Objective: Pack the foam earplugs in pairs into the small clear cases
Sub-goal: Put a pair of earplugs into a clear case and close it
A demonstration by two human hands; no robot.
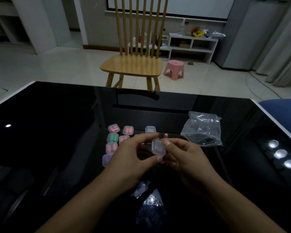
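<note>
Both hands hold one small clear case (158, 147) above the black table (57, 132). My left hand (133, 155) pinches its left side, my right hand (185, 153) its right side with the thumb on the lid. The case looks closed; I cannot tell what is inside. Left of my hands lie several filled cases: two pink ones (114, 128) (128, 130), a green one (112, 138), an orange one (111, 147) and a purple one (106, 159), partly hidden by my left hand. A clear case (150, 129) sits behind my hands. A loose pink earplug (166, 135) shows beyond my right fingers.
A crumpled clear plastic bag (202, 130) lies to the right on the table. A second, smaller plastic bag (141, 189) lies near me between my forearms. A wooden chair (133, 64) stands beyond the far edge, with a pink stool (174, 69) beside it.
</note>
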